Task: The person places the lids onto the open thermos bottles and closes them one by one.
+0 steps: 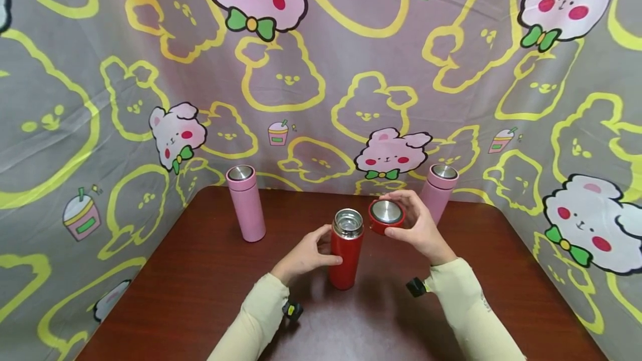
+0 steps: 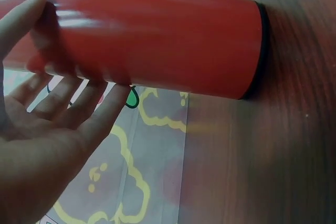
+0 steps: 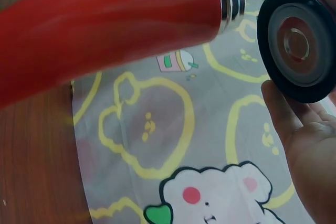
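A red thermos bottle (image 1: 345, 258) stands upright on the table with its steel mouth uncovered. My left hand (image 1: 308, 255) holds it from the left side, thumb in front; in the left wrist view the thumb and fingertips (image 2: 118, 98) touch the red body (image 2: 157, 40). To the right of the mouth, my right hand (image 1: 418, 230) grips the red lid (image 1: 387, 216) by its rim, its steel top facing up. The right wrist view shows the lid's dark underside (image 3: 296, 45) with a pale inner ring, apart from the bottle's steel neck (image 3: 231, 1).
A pink thermos (image 1: 248, 210) with its lid on stands at the back left. Another pink thermos (image 1: 438, 194) stands at the back right, partly behind my right hand. The brown table (image 1: 190, 288) is enclosed by a patterned cloth (image 1: 321, 71) at the back and sides.
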{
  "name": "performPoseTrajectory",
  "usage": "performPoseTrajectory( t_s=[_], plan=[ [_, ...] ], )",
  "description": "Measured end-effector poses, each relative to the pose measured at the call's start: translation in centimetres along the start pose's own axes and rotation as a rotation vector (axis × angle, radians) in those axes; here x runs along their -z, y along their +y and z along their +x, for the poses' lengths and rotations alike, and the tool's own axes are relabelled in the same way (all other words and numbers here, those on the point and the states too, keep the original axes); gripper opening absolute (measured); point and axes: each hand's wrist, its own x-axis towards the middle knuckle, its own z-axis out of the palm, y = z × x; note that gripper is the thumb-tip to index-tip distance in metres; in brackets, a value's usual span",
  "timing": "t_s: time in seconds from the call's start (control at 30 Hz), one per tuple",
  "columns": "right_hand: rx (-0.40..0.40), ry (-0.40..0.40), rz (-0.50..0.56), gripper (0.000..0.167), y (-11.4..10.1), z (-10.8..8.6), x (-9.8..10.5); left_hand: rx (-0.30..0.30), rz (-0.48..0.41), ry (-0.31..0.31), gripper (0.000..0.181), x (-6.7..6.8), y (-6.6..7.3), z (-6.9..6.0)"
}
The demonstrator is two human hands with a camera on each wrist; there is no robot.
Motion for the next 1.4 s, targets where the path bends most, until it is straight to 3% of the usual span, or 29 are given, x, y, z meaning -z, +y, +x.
performPoseTrajectory(
  t_s=[0.2,0.3,0.53,1.1,1.4],
  plan=[
    [0.016,0.009,0.111,0.057,0.4,0.8,-1.2,-0.019,0.01,0.011,0.061,0.0,-0.3,0.1],
    [0.015,-0.002,0.152,0.056,0.4,1.3,-1.8,-0.015,0.008,0.013,0.062,0.1,-1.2,0.5],
    [0.002,-0.045,0.149,0.059,0.6,2.2,-3.0,0.011,0.021,0.021,0.063,0.4,-3.2,1.1],
    [0.003,-0.125,0.171,0.068,2.0,2.9,-4.6,0.094,0.029,0.01,0.067,0.8,-3.8,0.9],
    [0.014,-0.127,0.157,0.067,2.3,2.9,-4.8,0.057,0.034,0.004,0.062,0.8,-3.8,1.0]
  ],
)
